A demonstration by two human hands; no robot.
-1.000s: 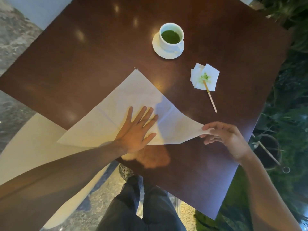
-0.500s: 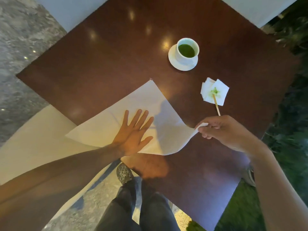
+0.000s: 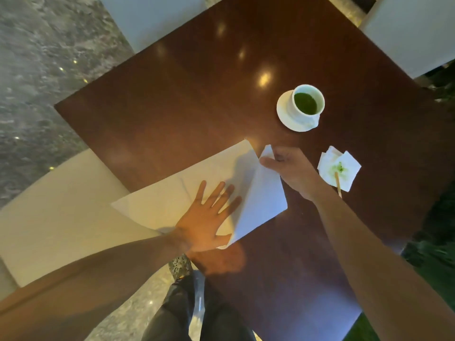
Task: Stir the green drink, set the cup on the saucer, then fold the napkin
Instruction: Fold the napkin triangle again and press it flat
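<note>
Napkin [image 3: 172, 205] lay at the near left edge of the dark wooden table [image 3: 197, 94], partly folded: its right flap was raised and turned over toward the far corner. Left hand [image 3: 206, 222] was pressed flat on the napkin, fingers spread and extended, gripping nothing. Right hand [image 3: 290, 168] was closed in a pinch on the corner of the raised flap, holding it just beside the napkin's far corner. Cup [image 3: 306, 104] stood on the saucer [image 3: 285, 114] toward the far right of the table, well apart from the napkin, with green drink [image 3: 305, 103] inside. Small stained tissue [image 3: 339, 168] lay near the right hand, a wooden stirrer [image 3: 337, 183] resting on it.
</note>
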